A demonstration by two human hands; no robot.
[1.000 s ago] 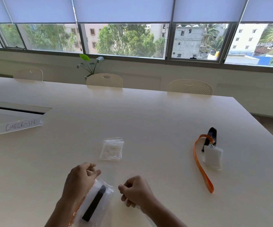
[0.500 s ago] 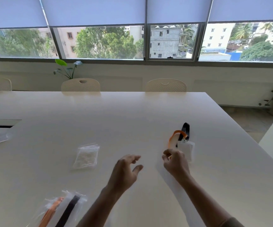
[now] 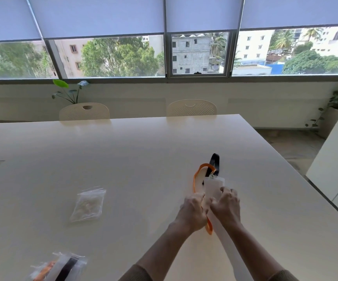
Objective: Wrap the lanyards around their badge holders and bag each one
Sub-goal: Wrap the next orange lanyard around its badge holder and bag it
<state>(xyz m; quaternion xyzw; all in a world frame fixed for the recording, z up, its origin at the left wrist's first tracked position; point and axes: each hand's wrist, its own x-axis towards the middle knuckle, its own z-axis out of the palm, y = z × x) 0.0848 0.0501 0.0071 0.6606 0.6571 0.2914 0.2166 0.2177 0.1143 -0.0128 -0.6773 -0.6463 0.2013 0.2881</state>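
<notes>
A clear badge holder (image 3: 212, 186) lies on the white table (image 3: 135, 151) with an orange and black lanyard (image 3: 198, 173) clipped to its top. My right hand (image 3: 225, 205) grips the holder's lower edge. My left hand (image 3: 193, 209) sits close beside it, fingers curled on the orange strap where it passes the holder. The strap's loose end (image 3: 209, 228) hangs out below my hands. A finished clear bag (image 3: 58, 267) with a wrapped orange and black lanyard lies at the near left.
A small stack of clear zip bags (image 3: 88, 204) lies left of centre. Two cream chairs (image 3: 84, 111) stand at the table's far edge. The table's right edge runs close to my right arm, with a white cabinet (image 3: 334, 159) beyond it.
The view swung right. Both hands left the bagged lanyard at the near left, reached to the loose badge holder and took hold of it and its strap.
</notes>
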